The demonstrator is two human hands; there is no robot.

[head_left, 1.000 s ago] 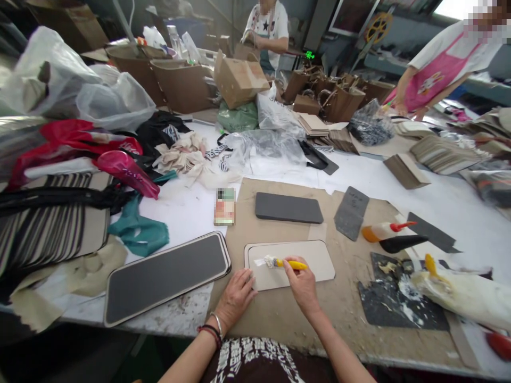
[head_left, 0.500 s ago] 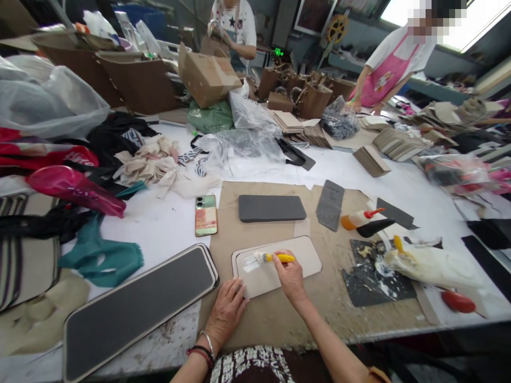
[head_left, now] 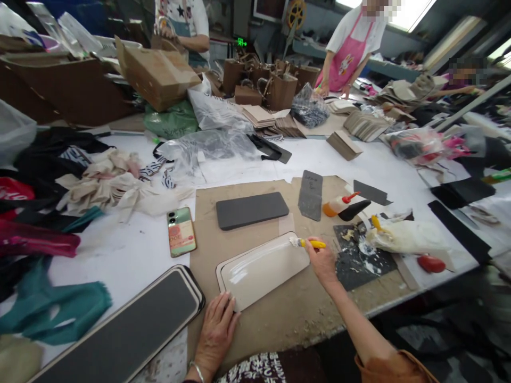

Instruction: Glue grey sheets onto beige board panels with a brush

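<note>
Coating step, apparently: the right hand (head_left: 322, 262) is closed round a yellow-handled brush (head_left: 318, 244); the left hand (head_left: 217, 323), loosely spread, grasping nothing, touches the beige panel (head_left: 261, 274) just beyond it; the next stroke likely needs even pressure.

Yellow brush (head_left: 318, 244) in right fingers (head_left: 310, 250)
</note>
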